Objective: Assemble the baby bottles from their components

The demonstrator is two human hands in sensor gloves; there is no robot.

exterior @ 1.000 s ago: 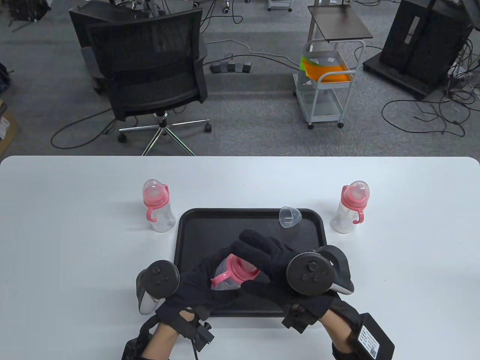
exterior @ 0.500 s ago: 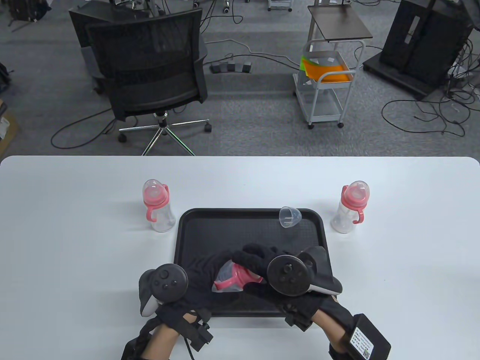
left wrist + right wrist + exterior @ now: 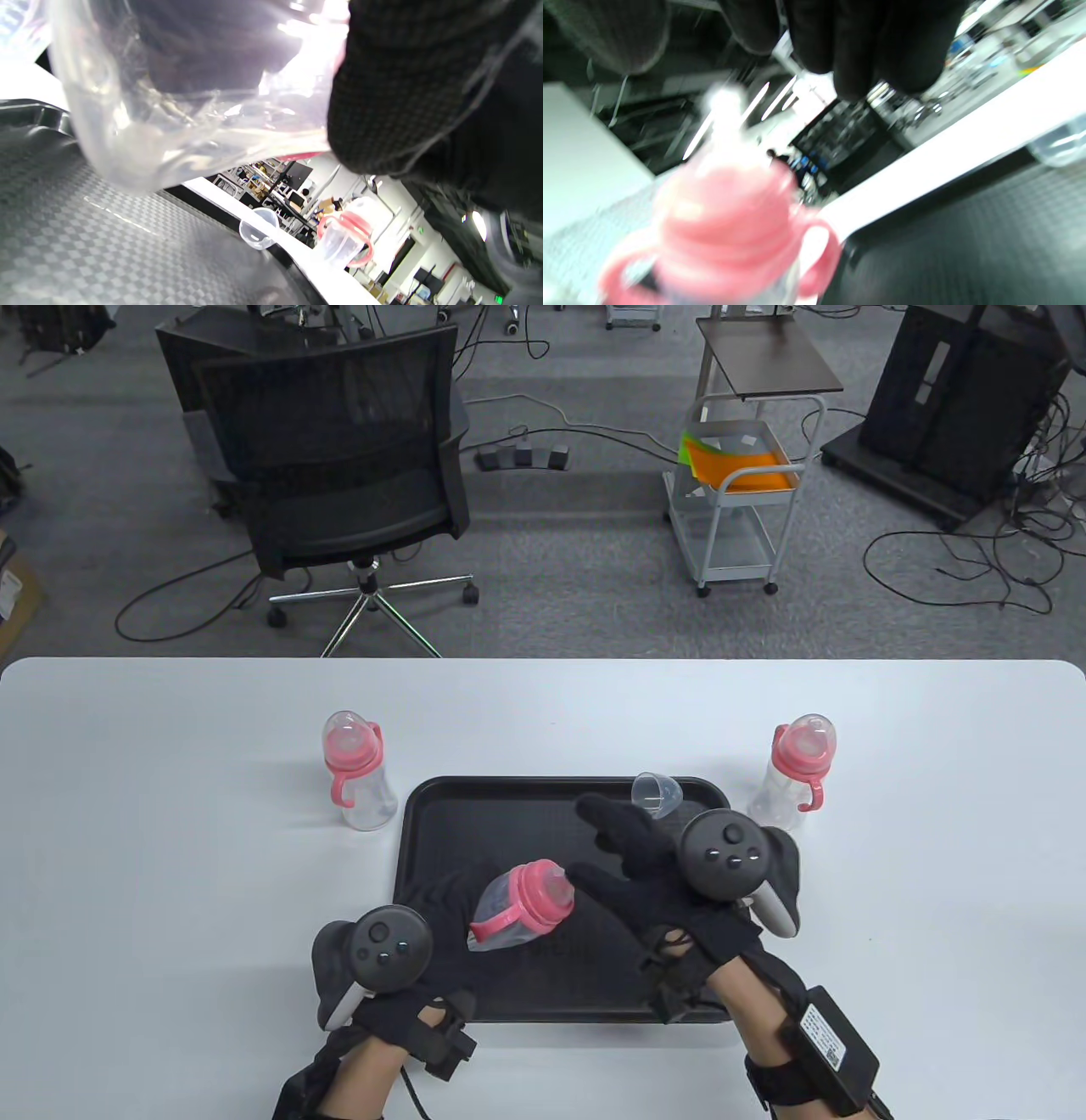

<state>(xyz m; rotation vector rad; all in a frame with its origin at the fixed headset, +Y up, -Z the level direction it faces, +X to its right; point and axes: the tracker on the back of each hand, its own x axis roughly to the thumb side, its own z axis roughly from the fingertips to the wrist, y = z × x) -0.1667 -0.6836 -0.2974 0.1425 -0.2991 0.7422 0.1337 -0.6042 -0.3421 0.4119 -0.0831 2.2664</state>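
On the white table (image 3: pixel 170 857) sits a black tray (image 3: pixel 441 814); left of the tray stands one finished bottle (image 3: pixel 356 772) and right of it a second capped bottle (image 3: pixel 793 776). Over the tray's near half the left hand (image 3: pixel 424 933) grips a third bottle (image 3: pixel 517 908), pink collar and teat on but uncapped. The right hand (image 3: pixel 653 857) hovers with fingers spread, empty, near the clear cap (image 3: pixel 655 795) at the tray's far edge, seemingly the last piece to fit.
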